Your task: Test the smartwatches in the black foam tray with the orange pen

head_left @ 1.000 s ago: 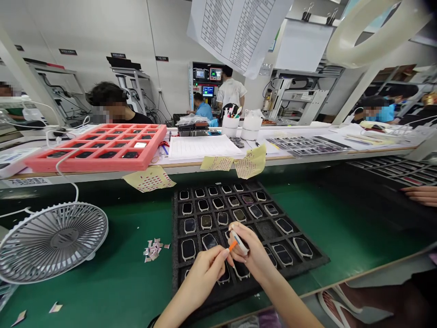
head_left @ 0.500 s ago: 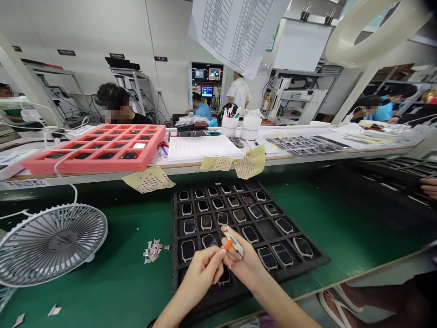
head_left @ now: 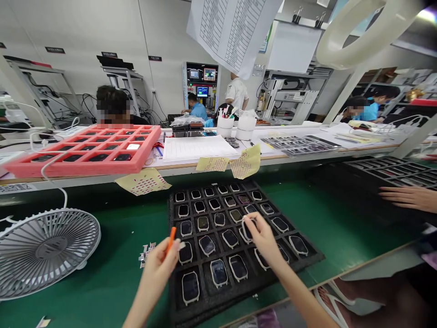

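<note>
The left hand [head_left: 157, 259] pinches an orange stick [head_left: 171, 238] between thumb and forefinger, left of the foam tray; its long axis stands near upright, top leaning slightly right, with the lower end hidden in the grip. A small pale piece [head_left: 181, 246] shows at those same fingertips. The right hand [head_left: 262, 234] closes thumb and fingers on the far edge of a watch case [head_left: 246, 231] at a tray compartment — whether it touches the floor there, I cannot tell. Its long axis runs away from the person, far end tipped left, partly covered by fingers. The black foam tray [head_left: 213, 304], rough and grainy, is cut into square pockets, most holding a rounded rectangular case with pale frame and glossy dark face. Small flat scraps [head_left: 146, 255] lie on the smooth green mat [head_left: 116, 282]. A pink foam tray [head_left: 77, 170] holds dark pieces and one white one.
</note>
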{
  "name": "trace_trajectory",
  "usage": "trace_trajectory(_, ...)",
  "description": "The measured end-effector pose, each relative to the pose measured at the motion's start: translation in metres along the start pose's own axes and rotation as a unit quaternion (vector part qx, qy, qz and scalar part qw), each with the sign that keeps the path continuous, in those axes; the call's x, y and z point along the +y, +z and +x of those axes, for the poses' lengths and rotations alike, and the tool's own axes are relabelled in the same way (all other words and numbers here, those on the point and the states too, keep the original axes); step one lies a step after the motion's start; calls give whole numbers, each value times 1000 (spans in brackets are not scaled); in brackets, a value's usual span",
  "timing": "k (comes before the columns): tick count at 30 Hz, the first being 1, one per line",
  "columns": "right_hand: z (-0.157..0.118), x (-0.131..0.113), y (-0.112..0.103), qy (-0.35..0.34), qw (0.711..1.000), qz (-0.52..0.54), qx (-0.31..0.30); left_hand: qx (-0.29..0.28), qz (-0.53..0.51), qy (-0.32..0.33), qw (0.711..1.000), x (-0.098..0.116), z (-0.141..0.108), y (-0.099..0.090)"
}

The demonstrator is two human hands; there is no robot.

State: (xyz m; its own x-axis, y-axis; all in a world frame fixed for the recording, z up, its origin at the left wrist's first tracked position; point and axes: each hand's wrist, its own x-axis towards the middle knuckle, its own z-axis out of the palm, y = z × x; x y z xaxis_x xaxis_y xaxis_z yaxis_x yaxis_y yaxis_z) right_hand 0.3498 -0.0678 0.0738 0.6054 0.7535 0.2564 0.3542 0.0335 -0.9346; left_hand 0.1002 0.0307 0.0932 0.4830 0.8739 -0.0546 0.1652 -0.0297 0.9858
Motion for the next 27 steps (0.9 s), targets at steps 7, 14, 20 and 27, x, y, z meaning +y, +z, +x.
trace_trajectory(7, 20, 41, -45, -18, 987, -161, -12, 119, 267, -63, 954, -40, 5, -68)
trace_trajectory(14, 17, 44, -55, -60, 987, -147, 38, 110, 383, -146, 905, -58, 5, -83)
trace_trajectory(20, -16, 51, -69, -46, 974, 201, 94, 113, 353, -146, 917, -66, 2, -93)
trace_trajectory(27, -43, 59, -80, 13, 930, 328, 164, 112, 335, -127, 927, -70, 4, -90)
